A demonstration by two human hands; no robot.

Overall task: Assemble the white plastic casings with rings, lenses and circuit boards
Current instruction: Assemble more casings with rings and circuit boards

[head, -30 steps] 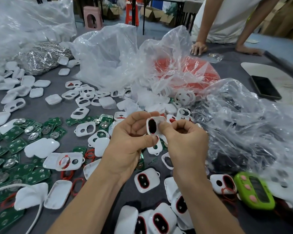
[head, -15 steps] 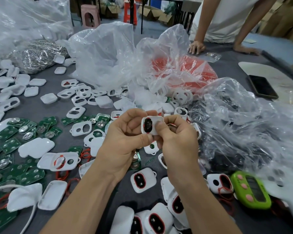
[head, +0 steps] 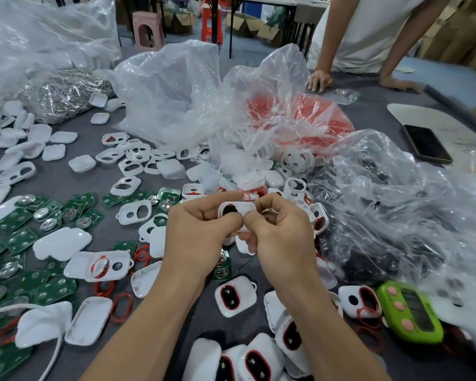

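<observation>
Green circuit boards (head: 19, 237) and loose white shells (head: 54, 152) crowd the grey worktop (head: 88, 185) at left, a crumpled clear bag (head: 396, 215) presses close at right, and casings with red rings (head: 234, 295) lie just under the wrists, leaving small bare patches. The white casing (head: 238, 210) is held above this clutter between both hands: the left hand (head: 201, 237) pinches its left end, the right hand (head: 280, 237) pinches its right, thumbs nearly touching on its front

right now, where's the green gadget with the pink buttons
In the head view the green gadget lies at lower right, on the person's right, beside a white casing and below the clear bag.
</observation>
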